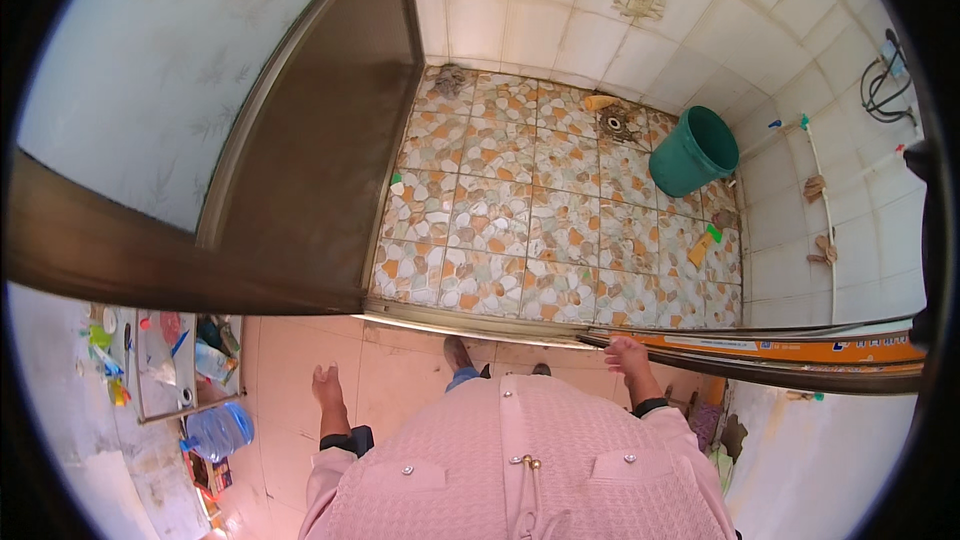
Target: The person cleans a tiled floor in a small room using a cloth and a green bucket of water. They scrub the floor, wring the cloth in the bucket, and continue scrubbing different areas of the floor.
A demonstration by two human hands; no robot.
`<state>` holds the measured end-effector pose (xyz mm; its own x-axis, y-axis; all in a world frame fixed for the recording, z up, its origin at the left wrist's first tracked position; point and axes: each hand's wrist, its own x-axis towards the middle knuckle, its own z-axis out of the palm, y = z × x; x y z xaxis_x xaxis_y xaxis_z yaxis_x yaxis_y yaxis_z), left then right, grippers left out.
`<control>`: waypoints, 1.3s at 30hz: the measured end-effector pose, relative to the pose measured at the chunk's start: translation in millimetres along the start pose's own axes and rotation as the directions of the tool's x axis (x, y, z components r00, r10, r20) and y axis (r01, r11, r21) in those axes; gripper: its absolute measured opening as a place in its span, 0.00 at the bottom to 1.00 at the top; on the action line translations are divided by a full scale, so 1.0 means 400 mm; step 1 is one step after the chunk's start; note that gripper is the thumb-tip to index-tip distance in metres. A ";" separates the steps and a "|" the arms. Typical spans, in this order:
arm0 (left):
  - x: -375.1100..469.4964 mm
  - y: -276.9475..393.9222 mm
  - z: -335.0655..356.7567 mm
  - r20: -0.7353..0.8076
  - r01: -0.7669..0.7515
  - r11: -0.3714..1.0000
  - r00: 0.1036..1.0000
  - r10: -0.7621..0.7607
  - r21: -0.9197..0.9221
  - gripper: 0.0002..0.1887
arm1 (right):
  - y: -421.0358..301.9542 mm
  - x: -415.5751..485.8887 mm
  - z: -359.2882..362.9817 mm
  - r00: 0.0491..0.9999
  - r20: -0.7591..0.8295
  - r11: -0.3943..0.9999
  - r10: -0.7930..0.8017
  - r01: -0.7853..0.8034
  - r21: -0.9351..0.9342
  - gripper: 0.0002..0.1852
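Note:
My left hand hangs over the pink tiled floor with its fingers slightly apart and nothing in it. My right hand is beside the end of a dark-framed sliding door, its fingers loosely spread; whether they touch the frame I cannot tell. In front of me runs the metal door track of a tiled washroom. On the washroom's pebble-patterned floor, a green plastic bucket stands near the far right corner. A floor drain lies to its left.
A brown door panel borders the washroom's left side. A yellow-and-green object and a grey rag lie on its floor. A pipe runs along the right wall. Behind my left hand are a cluttered shelf and a blue water jug.

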<state>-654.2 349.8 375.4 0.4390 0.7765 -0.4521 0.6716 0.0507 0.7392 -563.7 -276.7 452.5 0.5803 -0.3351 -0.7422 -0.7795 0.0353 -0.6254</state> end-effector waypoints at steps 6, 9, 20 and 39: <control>0.116 0.184 0.024 0.074 -0.106 0.976 0.990 0.121 -0.189 0.32 | -0.127 -0.009 -0.005 0.980 -0.183 0.984 -0.080 0.107 0.144 0.11; 0.164 0.182 0.047 0.159 -0.127 0.976 0.975 0.156 -0.179 0.27 | -0.182 -0.009 -0.005 0.959 -0.260 0.959 -0.114 0.175 0.224 0.13; 0.137 0.149 0.138 0.422 -0.034 0.992 0.906 -0.020 0.119 0.29 | -0.332 0.138 0.072 0.953 -0.293 0.869 -0.079 0.209 0.448 0.15; -0.163 1.082 0.640 0.624 -0.267 0.896 0.781 -0.013 0.354 0.26 | -0.905 0.642 -0.495 0.749 -0.662 0.823 0.024 0.361 0.438 0.12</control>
<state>-239.1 160.3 597.0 0.7064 0.2140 -0.6746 0.6958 -0.3847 0.6066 -179.3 -562.1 535.9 0.2600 -0.8735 -0.4115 -0.3285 0.3208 -0.8884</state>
